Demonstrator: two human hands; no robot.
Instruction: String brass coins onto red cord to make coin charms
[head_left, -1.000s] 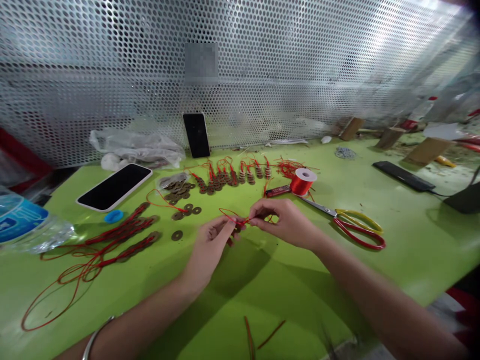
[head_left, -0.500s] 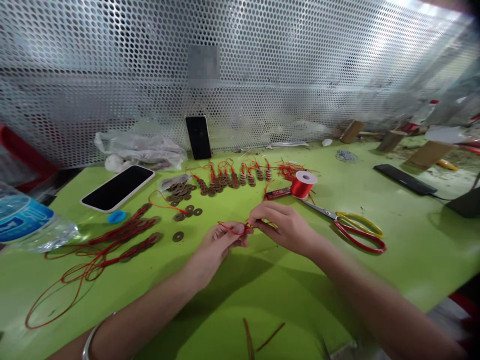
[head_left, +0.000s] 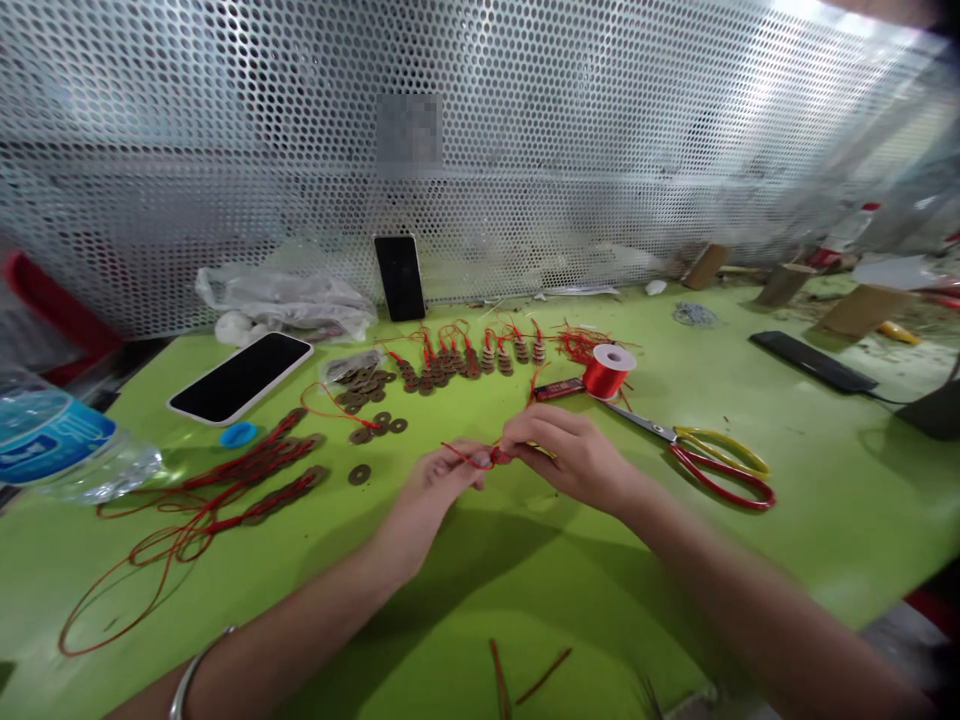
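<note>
My left hand (head_left: 435, 485) and my right hand (head_left: 574, 455) meet over the green table (head_left: 480, 590), both pinching a thin red cord (head_left: 469, 458) between fingertips. The cord loops out to the left of my left thumb. Whether a coin hangs on it is hidden by my fingers. Loose brown coins (head_left: 371, 425) lie just left of my hands. A row of coin strings tied with red cord (head_left: 465, 358) sits behind them. A red thread spool (head_left: 606, 370) stands behind my right hand.
Red-and-yellow scissors (head_left: 705, 460) lie right of my right hand. Long red-corded coin strands (head_left: 247, 480) trail at left. A phone (head_left: 240, 375) lies flat, another phone (head_left: 400, 277) leans on the perforated metal wall. A water bottle (head_left: 60, 445) lies far left; plastic bag (head_left: 285, 295) behind.
Both hands have dropped slightly toward me and closer together, still pinching the red cord; the cord loop has shortened. The view has tilted a little.
</note>
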